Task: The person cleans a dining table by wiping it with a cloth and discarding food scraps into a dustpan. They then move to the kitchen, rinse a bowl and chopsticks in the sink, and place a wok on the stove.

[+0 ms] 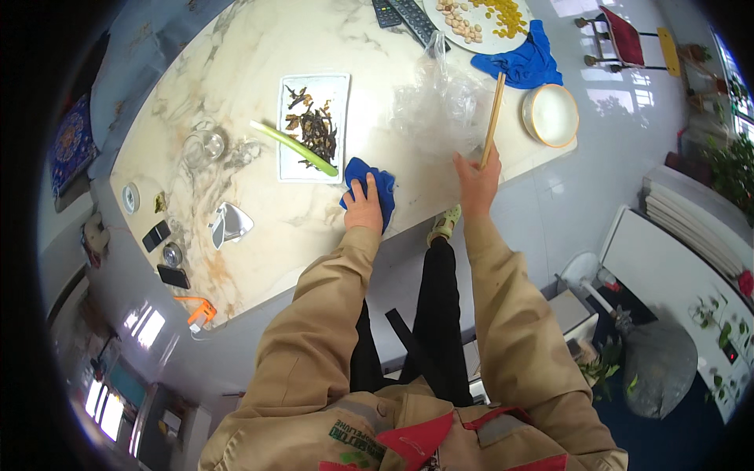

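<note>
My left hand (363,209) presses on a crumpled blue cloth (386,191) at the table's near edge. In my right hand (479,182) is a pair of wooden chopsticks (495,118), pointing away from me. A white rectangular plate (287,168) bears dark dried pieces (318,134), with a green stalk (294,146) lying across it and past its left rim. A clear plastic bag (445,106) lies left of the chopsticks. An orange-rimmed white bowl (550,115) stands to their right. Beyond the bag, a round white plate (492,42) holds nuts (462,22) and yellow raisin-like pieces (509,17).
The marble-patterned table (235,88) bears another blue cloth (524,62), remote controls (412,20), a glass vessel (203,147), a white folded object (230,225), phone-like devices (172,277) and an orange object (201,312). A red-seated chair (624,38) stands at the upper right.
</note>
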Demonstrator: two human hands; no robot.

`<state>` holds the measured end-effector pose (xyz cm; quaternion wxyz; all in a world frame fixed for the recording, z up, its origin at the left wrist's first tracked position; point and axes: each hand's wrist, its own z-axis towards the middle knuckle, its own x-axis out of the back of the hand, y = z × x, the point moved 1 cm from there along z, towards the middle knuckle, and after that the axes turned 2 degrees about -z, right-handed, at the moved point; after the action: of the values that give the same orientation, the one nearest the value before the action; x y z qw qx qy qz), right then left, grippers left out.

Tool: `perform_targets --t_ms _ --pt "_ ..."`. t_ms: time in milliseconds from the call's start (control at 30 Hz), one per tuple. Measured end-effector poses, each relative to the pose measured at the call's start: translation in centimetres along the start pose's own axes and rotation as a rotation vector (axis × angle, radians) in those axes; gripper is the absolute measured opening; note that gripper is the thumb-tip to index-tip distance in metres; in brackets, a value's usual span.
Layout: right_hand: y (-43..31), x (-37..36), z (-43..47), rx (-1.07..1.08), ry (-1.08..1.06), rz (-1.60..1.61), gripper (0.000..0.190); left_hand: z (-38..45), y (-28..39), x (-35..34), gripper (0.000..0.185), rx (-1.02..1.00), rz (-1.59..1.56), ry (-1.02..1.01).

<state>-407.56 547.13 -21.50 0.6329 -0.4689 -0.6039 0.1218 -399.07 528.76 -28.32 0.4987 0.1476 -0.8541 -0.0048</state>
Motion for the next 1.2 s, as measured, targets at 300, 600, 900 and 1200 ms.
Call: perform_targets --t_ms 300,600,900,1200 --pt "1.8 3.1 5.7 -0.026 -0.235 0.222 0.019 -0.3 0.7 0.0 0.070 0.069 0.011 0.013" --pt "4.3 18.2 2.2 -0.527 -0.089 0.728 0.014 -0.6 3.4 -0.1 0.071 0.282 -0.040 0.069" --pt "9.2 23.9 -1.5 -0.814 -0.083 0.963 0.039 3.5 14.2 -0.5 0.061 0.102 -0.180 0.182" --pt "10.8 24.1 -3.4 -0.814 -0.184 1.030 0.038 4.6 17.6 1.2 0.060 -0.086 -0.276 0.075"
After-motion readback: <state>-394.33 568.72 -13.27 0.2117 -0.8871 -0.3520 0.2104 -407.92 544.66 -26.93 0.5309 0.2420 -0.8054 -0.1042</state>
